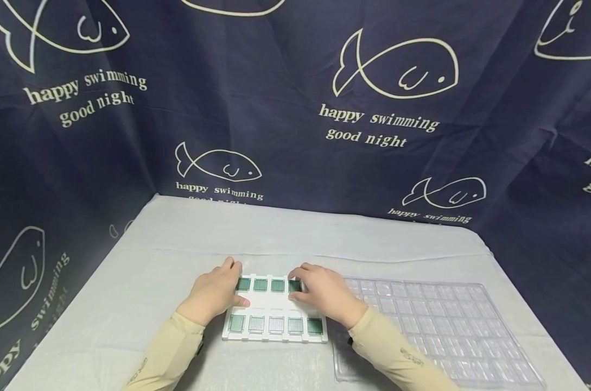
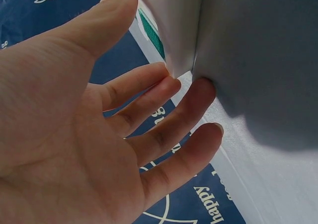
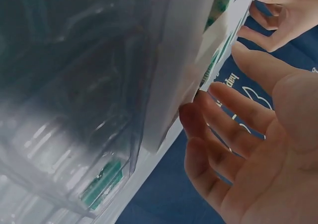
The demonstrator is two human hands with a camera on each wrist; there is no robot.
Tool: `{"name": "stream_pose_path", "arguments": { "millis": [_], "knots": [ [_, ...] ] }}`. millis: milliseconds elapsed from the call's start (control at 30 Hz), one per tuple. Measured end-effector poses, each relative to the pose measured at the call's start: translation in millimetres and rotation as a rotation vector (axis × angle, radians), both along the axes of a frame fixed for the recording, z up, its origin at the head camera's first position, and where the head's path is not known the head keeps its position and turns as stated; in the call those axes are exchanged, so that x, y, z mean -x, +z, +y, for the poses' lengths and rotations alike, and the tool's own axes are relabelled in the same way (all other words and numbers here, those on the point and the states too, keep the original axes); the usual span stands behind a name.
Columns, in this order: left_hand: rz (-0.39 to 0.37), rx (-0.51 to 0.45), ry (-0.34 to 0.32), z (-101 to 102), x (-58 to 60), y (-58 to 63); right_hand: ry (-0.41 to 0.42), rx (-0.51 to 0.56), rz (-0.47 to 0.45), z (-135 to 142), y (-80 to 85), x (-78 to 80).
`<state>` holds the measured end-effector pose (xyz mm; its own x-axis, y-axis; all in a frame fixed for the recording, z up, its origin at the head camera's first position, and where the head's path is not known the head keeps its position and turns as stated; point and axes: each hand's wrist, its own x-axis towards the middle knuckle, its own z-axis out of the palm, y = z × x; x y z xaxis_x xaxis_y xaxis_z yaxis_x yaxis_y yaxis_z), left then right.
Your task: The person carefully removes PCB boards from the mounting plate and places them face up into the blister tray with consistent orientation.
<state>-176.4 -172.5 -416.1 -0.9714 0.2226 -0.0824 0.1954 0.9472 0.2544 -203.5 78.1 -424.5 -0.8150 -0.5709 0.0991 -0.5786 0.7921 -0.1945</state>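
Observation:
A white tray (image 1: 266, 300) with two rows of green circuit boards lies on the table, and both hands are at its ends. My left hand (image 1: 214, 293) holds its left end, thumb over the top and fingers at the far edge. In the left wrist view, those fingers (image 2: 196, 95) are slightly bent against the tray's edge. At the other end my right hand (image 1: 324, 290) holds the tray, thumb and forefinger around a green circuit board (image 1: 294, 285) in the far row. Part of that row is hidden under the right hand.
To the right lies a large clear plastic tray (image 1: 432, 307) with many compartments, partly under the right forearm. A green piece (image 3: 102, 184) shows through it in the right wrist view. A pale cloth covers the table (image 1: 275, 233); dark fish-print curtains (image 1: 285, 108) stand around it.

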Motion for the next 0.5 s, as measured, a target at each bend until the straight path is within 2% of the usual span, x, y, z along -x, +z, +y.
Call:
{"name": "stream_pose_path", "arguments": {
  "millis": [133, 367, 500],
  "knots": [
    [0.002, 0.001, 0.0, 0.7, -0.8, 1.5, 0.01, -0.028, 0.032, -1.3, -1.9, 0.6],
    [0.019, -0.001, -0.006, 1.0, -2.0, 1.4, 0.013, -0.072, 0.151, -3.5, -4.7, -1.8],
    [0.016, -0.002, -0.002, 1.1, -2.4, 0.6, 0.016, -0.065, 0.174, -5.0, -3.8, -3.3]
  ]
}}
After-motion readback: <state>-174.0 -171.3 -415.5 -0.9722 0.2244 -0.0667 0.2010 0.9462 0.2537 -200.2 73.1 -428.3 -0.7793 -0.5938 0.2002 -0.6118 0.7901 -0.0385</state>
